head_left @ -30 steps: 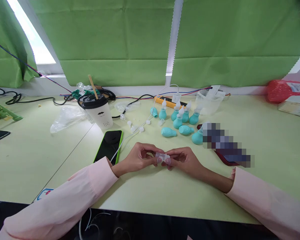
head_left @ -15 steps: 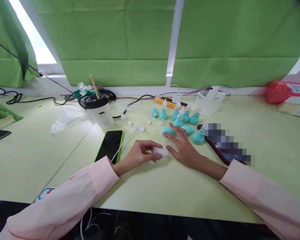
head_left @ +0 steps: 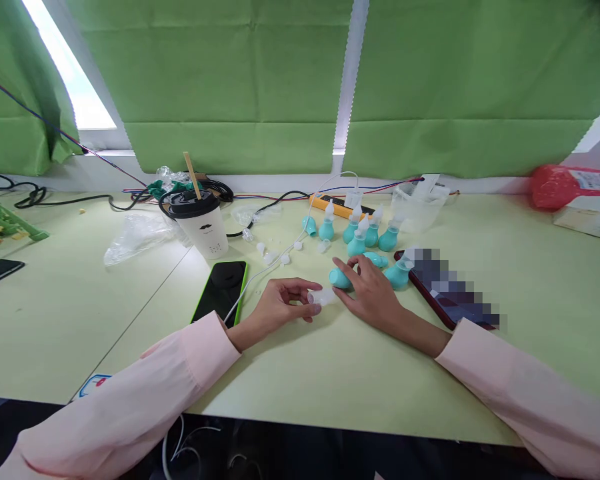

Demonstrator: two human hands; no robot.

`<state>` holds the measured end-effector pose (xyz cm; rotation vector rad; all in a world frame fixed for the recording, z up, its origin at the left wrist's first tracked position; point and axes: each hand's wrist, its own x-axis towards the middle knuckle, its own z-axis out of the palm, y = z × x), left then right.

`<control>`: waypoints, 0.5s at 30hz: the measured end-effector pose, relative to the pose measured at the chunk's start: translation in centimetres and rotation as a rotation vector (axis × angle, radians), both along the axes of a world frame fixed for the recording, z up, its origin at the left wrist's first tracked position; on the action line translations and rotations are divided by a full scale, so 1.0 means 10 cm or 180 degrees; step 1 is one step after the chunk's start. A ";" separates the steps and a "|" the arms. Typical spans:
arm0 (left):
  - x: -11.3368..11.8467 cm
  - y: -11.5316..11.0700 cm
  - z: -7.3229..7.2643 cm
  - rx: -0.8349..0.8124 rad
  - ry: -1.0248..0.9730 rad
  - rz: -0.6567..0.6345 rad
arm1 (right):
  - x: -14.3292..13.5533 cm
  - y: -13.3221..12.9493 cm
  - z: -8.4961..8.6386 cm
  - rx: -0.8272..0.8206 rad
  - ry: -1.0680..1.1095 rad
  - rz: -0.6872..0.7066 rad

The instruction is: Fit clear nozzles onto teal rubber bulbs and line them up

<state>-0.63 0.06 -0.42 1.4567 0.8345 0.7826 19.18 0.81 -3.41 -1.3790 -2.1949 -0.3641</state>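
Between the thumb and fingers of my left hand (head_left: 283,305) is a small clear plastic cup (head_left: 321,297), lying sideways. To its right, my right hand (head_left: 373,293) has its thumb and fingers round a teal bulb (head_left: 341,279), whose round end points left. Another teal bulb (head_left: 377,259) lies just behind the right hand, partly hidden. Beside that hand a teal bulb with a clear tip (head_left: 399,274) leans near the dark red phone. Several teal bulbs with pointed clear tips (head_left: 357,241) stand farther back, and one tipless teal bulb (head_left: 309,225) lies at their left.
A green-edged phone (head_left: 222,291) and a lidded paper cup (head_left: 203,230) are at left. Small clear caps (head_left: 285,259) lie near a white cable. A dark red phone (head_left: 430,293) is at right; a clear container (head_left: 419,205) and orange power strip (head_left: 320,201) are behind.
My right hand has closed round the teal bulb, which has moved toward me and slightly right. My left hand keeps the clear cup in nearly the same place.
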 end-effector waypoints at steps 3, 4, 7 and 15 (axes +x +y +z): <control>0.00 0.01 0.01 -0.0050 -0.0105 0.0160 | -0.01 -0.06 0.07 0.0012 0.0603 0.0236; 0.00 0.01 0.01 -0.0028 -0.0118 0.0231 | -0.01 -0.09 0.09 -0.0021 0.0949 0.0342; -0.01 0.03 0.00 0.0079 -0.0131 0.0390 | -0.02 -0.18 0.15 -0.0562 0.2135 0.0659; -0.03 0.05 -0.03 -0.0202 -0.0493 0.0223 | 0.00 -0.35 0.14 -0.1913 0.3637 0.1301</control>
